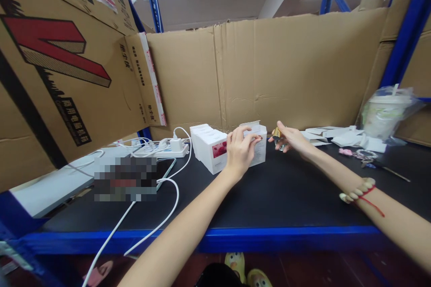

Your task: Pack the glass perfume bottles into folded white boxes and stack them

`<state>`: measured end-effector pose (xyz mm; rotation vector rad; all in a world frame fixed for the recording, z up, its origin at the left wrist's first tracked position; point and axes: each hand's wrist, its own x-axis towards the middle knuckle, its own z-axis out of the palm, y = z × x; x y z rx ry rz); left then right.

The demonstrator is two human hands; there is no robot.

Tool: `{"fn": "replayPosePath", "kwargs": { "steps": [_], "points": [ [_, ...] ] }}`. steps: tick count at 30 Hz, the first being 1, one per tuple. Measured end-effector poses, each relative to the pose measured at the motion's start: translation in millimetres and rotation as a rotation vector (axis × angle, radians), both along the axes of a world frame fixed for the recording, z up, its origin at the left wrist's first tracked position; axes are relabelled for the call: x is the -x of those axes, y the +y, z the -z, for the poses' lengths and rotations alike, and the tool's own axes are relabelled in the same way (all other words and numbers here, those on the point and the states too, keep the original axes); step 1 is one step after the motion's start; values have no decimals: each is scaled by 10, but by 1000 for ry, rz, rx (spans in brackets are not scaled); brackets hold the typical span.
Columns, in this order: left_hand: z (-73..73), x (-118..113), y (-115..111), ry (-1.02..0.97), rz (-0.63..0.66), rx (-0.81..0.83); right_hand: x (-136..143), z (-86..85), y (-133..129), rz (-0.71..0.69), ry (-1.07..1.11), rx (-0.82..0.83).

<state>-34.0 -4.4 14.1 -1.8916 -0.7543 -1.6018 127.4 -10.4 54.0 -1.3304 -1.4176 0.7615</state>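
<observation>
Shelf edge (289, 236) well before carton (259, 153) | left fingers (239, 135): grip unclear | right fingers (282, 127): gripping bottle (276, 134)

- Counter (286, 197): black top, blue front edge.
- Left: power strip (183, 150), device (168, 169) (screen pixelated).
- Middle: white boxes (203, 151).
- Right: white card pieces (346, 137), bagged cup (387, 112), pink charm (345, 153).

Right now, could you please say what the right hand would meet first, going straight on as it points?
The right hand, with its gold-capped bottle, would probably reach the open white carton by the left hand, though depth is unclear.
</observation>
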Motion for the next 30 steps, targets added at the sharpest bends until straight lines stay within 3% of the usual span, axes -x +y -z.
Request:
{"fn": "replayPosePath", "kwargs": {
  "steps": [4,6,9,13,15,18,20,23,26,30],
  "points": [
    [20,-48,0,-97,137,123,-163,56,68,248,-520,-152],
    [26,-78,-11,-147,182,140,-223,105,107,251,-711,-44],
    [19,-105,-39,-209,222,167,-275,164,153,149,-784,160],
    [5,-105,-61,-290,230,209,-308,168,177,43,-699,181],
    [6,-99,-63,-306,207,210,-309,150,178,55,-645,147],
    [16,-101,-65,-298,153,204,-256,116,163,118,-470,-130],
    [28,-109,-67,-278,111,190,-173,99,132,54,-220,-259],
    [55,-123,-70,-203,57,153,-10,96,53,-198,127,-165],
    [78,-125,-69,-130,17,135,115,124,-17,-414,227,-47],
    [85,-98,-49,-64,9,148,146,163,-19,-467,269,-20]
  ]
}}
